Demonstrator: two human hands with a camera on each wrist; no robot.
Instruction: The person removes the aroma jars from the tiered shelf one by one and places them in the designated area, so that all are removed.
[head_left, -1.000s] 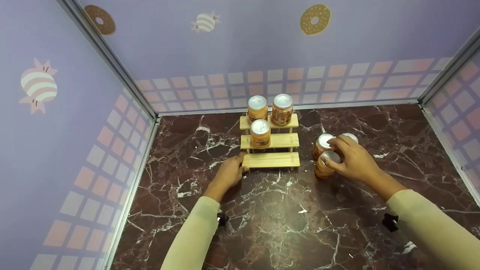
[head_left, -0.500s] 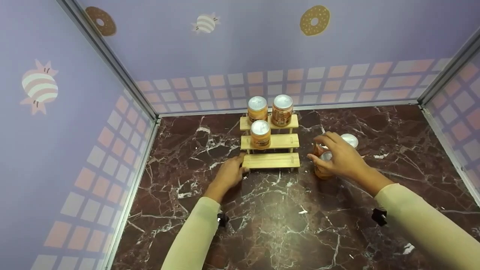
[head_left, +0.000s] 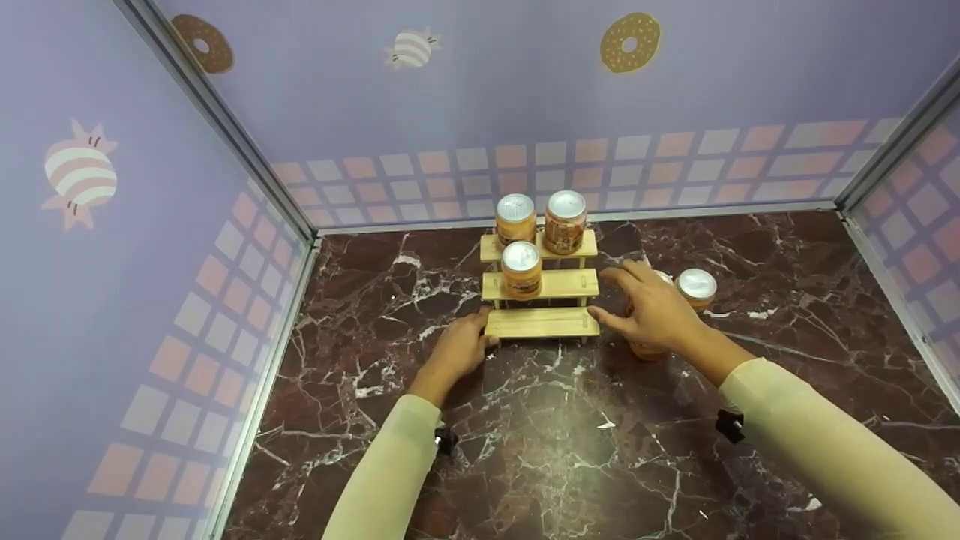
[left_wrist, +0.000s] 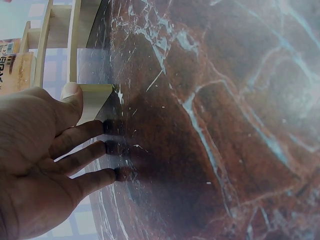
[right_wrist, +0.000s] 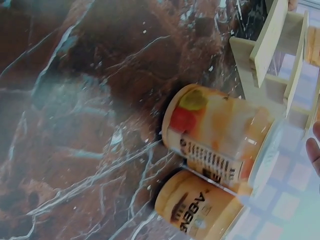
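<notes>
A three-tier wooden stand [head_left: 544, 322] is near the back wall. Two orange cans with silver lids, a left can [head_left: 515, 226] and a right can [head_left: 565, 229], occupy its top tier; another can [head_left: 522, 279] sits on the middle tier's left. My left hand [head_left: 452, 349] touches the bottom tier's left end, its other fingers stretched down to the tabletop. To the stand's right, fingers spread and nothing gripped, my right hand [head_left: 660, 311] hovers over three cans standing on the table. It partly hides two; the rear can [head_left: 696, 285] shows. A fruit-printed can [right_wrist: 220, 135] stands close in the right wrist view.
The dark red marbled tabletop [head_left: 555, 450] has white veins. A lilac back wall [head_left: 480, 97] rises just behind the stand, with a left wall [head_left: 150, 262] and right wall [head_left: 930, 225] enclosing the sides.
My right hand has left the can lids and moved left toward the stand, fingers spreading. The cans keep their places. My left hand stays at the stand.
</notes>
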